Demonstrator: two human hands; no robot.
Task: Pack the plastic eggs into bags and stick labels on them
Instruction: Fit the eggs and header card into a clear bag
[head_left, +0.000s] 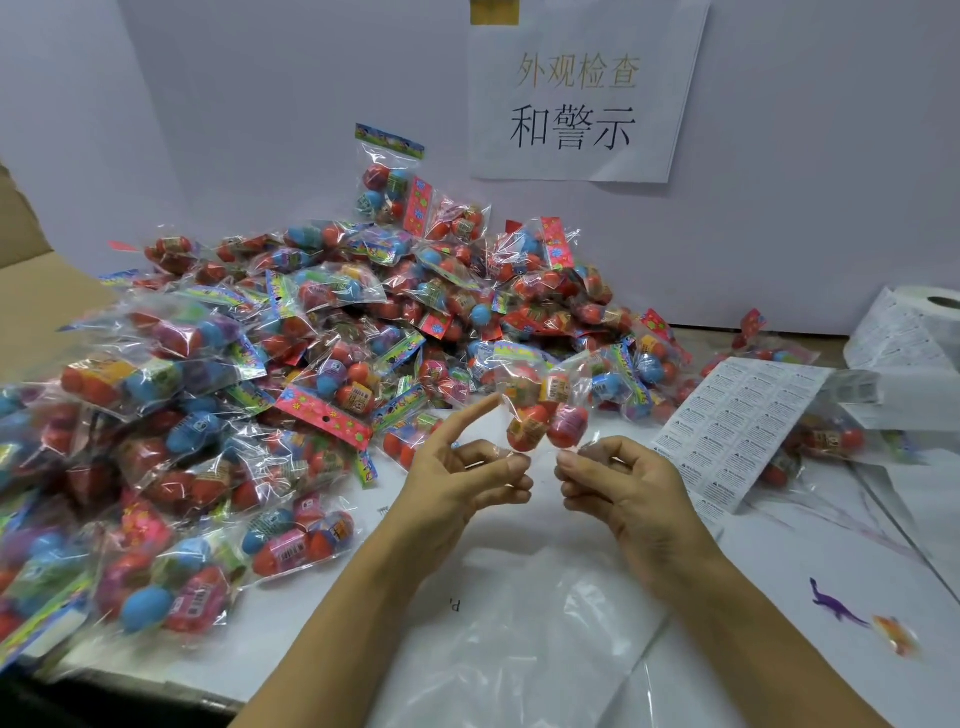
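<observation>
A small clear bag of plastic eggs (545, 415), holding red, orange and pink eggs, is held up above the table between my hands. My left hand (462, 478) pinches the bag's lower edge with thumb and middle fingers while its index finger points out straight. My right hand (618, 488) pinches the same edge from the right, fingers curled. A sheet of white labels (737, 431) lies just right of my right hand. A roll of labels (909, 332) stands at the far right.
A big heap of packed egg bags (291, 374) covers the left and middle of the table up to the white wall. Several more bags (826, 441) lie under the label sheet. Clear plastic film (519, 649) lies in front. A purple toy dinosaur (836, 608) sits near right.
</observation>
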